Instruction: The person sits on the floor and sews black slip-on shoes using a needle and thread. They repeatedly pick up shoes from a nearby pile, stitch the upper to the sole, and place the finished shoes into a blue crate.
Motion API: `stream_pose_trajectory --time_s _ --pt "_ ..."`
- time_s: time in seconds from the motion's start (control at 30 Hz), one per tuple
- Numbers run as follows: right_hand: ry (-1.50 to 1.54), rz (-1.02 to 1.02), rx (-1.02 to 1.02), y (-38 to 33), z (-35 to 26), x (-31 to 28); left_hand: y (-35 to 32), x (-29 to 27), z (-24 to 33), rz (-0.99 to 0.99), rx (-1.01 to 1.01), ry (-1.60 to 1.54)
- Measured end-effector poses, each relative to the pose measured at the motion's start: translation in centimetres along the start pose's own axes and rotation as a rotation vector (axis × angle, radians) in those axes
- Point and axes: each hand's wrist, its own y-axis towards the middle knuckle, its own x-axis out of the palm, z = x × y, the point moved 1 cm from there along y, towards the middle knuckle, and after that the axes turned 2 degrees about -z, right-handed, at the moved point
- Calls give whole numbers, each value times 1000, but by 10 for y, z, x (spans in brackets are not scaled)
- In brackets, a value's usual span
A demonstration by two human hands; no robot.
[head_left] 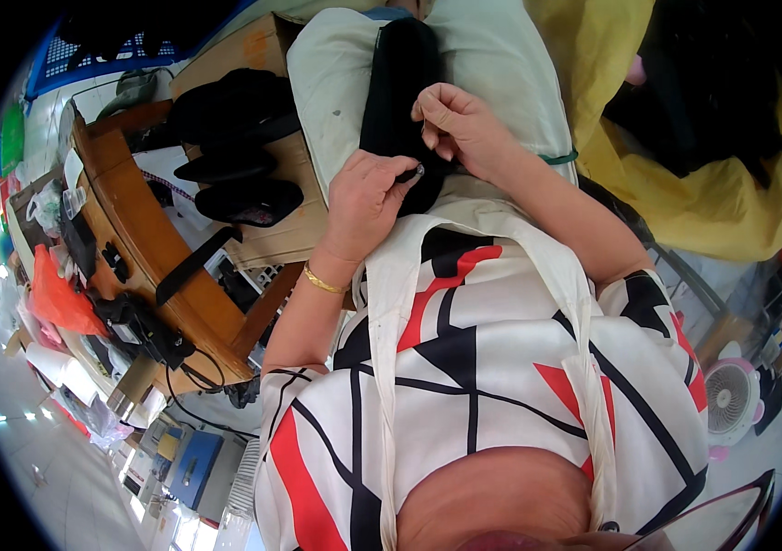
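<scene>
Two bare hands meet over a long black fabric piece point(397, 92) that lies lengthwise on a cream-coloured padded apron surface point(501, 64) in the far middle of the scene. The left hand point(365, 197), with a thin gold bangle point(322, 279) at the wrist, is curled, pinching the near end of the black fabric between thumb and fingertips. The right hand point(460, 124), just to the right and touching the same piece, has its fingers bent, pressing on the fabric's right edge. To the left, several flat black shoe-shaped pieces point(239, 147) lie on a brown cardboard sheet point(290, 220), beside a curved brown wooden bench point(147, 248). Yellow cloth point(713, 202) is heaped on the right.
</scene>
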Motion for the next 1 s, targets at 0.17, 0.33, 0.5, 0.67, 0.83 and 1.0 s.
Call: stream_pose_trajectory --time_s 0.17,0.33,0.5,0.67,0.83,1.0 --pt "-73 62 120 -16 -26 12 1 2 2 -32 -35 24" --pt "170 -27 -125 -27 -64 -3 -6 4 -2 -14 -68 6" --pt "-168 28 -186 -30 -44 -4 -6 6 -5 -24 -86 -26" --pt "-909 -74 -48 -43 -28 2 -10 6 -2 6 -136 -6" --pt "-1124 -111 -125 -52 -22 5 -17 10 -6 65 -125 -9" --pt "-1242 -131 -175 -55 -16 5 -21 13 -9 94 -159 -77"
